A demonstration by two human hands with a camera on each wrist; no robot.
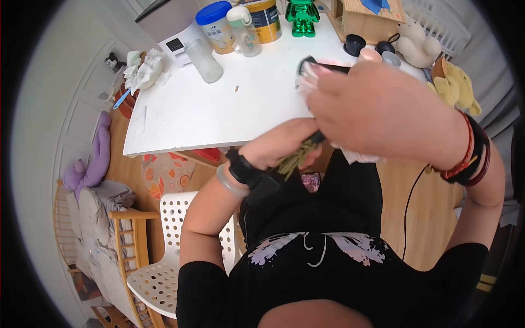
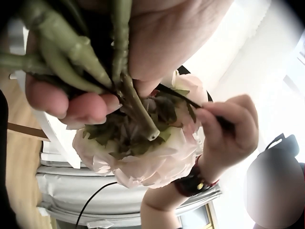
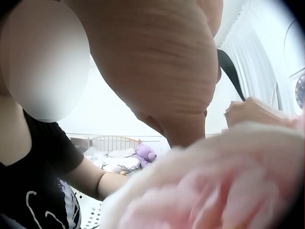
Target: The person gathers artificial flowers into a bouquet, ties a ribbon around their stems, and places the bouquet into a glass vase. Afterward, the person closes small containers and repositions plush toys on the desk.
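My left hand [image 1: 281,143] grips a bunch of green flower stems [image 1: 295,161], cut ends toward my body. Full pale pink blossoms [image 2: 147,167] with green leaves hang beyond the fingers in the left wrist view. A black band [image 1: 317,136] shows on the stems beside the left hand. My right hand [image 1: 377,109] is raised over the bunch, with a black strip [image 3: 231,71] held in its fingers. In the left wrist view the right hand pinches this strip, which runs toward the stems. Pink petals [image 3: 214,191] fill the lower right wrist view. The right hand hides most blossoms in the head view.
On the white table [image 1: 180,120] stand a glass vase [image 1: 203,63], a blue-lidded tub [image 1: 216,27], a bottle [image 1: 244,33] and a green bear figure [image 1: 302,19]. Small cups [image 1: 369,54] sit at the right. A white chair [image 1: 158,284] is at my left.
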